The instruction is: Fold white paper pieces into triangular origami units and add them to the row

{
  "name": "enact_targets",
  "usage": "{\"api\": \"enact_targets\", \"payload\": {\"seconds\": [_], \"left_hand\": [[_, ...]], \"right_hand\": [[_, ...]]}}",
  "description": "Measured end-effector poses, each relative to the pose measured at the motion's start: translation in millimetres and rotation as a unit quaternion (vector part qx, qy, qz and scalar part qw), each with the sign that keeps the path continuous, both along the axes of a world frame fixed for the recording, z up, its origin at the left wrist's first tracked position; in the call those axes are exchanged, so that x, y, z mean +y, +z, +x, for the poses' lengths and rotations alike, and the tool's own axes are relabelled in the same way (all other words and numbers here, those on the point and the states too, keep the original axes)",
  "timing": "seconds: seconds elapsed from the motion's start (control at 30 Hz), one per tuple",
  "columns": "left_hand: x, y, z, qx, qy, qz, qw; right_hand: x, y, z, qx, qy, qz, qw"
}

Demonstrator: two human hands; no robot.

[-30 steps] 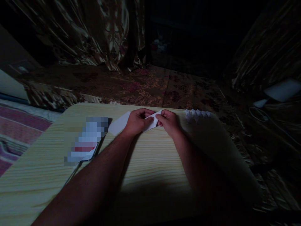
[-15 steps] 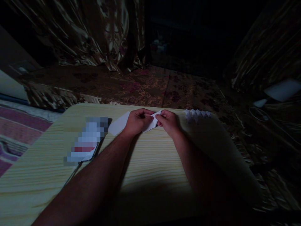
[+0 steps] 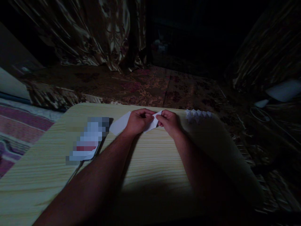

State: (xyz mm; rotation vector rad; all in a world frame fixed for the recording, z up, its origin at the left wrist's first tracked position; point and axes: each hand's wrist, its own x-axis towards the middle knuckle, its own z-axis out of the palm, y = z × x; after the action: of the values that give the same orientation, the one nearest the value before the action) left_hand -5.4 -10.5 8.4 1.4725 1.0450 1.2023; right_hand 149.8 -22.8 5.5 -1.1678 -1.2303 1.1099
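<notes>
A small folded piece of white paper (image 3: 151, 125) is held between both hands near the far edge of the table. My left hand (image 3: 139, 121) grips its left part, with the thumb pressed on top. The upper right corner is pinched between the thumb and fingers of my right hand (image 3: 168, 121). Just left of my left hand lies another white sheet of paper (image 3: 119, 123), partly hidden behind that hand. Several small folded white paper pieces (image 3: 198, 113) with pointed tips stand to the right of my right hand.
A blurred-out phone-like device (image 3: 88, 141) with a cable (image 3: 74, 172) lies on the left of the wooden table (image 3: 150, 163). Beyond the table is a patterned cloth-covered ledge (image 3: 141, 84) below curtains (image 3: 117, 34). A white lamp-like object (image 3: 283, 91) is at far right.
Both hands keep the same hold on the folded paper. The whole view has shifted very slightly; nothing else visibly differs.
</notes>
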Motion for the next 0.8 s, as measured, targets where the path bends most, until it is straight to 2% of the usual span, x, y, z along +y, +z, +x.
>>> {"api": "enact_targets", "payload": {"seconds": [0.8], "left_hand": [[0.3, 0.5, -1.5, 0.002, -0.02, -0.006, 1.0]], "right_hand": [[2.9, -0.5, 3.5, 0.092, -0.037, 0.005, 0.995]]}}
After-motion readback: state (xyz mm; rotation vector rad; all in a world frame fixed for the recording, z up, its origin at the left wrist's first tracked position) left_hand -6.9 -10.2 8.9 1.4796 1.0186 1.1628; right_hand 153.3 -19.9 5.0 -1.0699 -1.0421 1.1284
